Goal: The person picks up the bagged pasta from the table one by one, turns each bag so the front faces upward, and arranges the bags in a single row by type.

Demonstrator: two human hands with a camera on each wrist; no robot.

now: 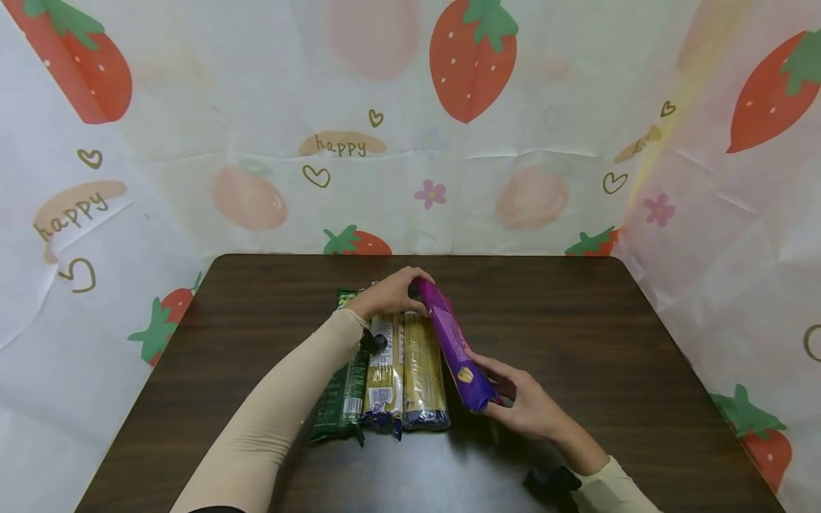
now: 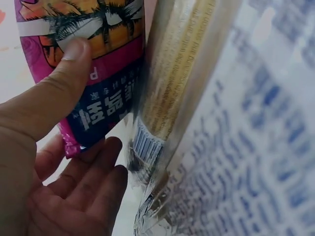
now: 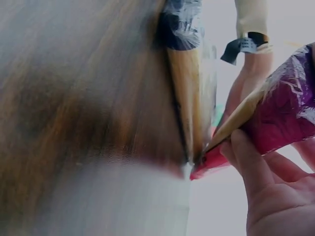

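A long purple-and-pink noodle packet [image 1: 454, 345] is held tilted between both hands, beside a row of packets. My left hand [image 1: 393, 293] grips its far end; in the left wrist view the thumb lies across the printed face of the packet [image 2: 106, 73] and the fingers are behind it. My right hand [image 1: 529, 402] holds the near end between thumb and fingers. To the left lie a clear-wrapped golden noodle packet [image 1: 423, 377], a second golden one with a barcode [image 1: 383, 370], and a green packet [image 1: 340, 406], partly hidden by the left arm.
The packets lie side by side on a dark wood-grain table [image 1: 577, 320]. A strawberry-print sheet [image 1: 398, 206] hangs behind the table and along both sides. A dark wrist camera [image 1: 373, 342] on the left wrist covers part of the barcoded packet.
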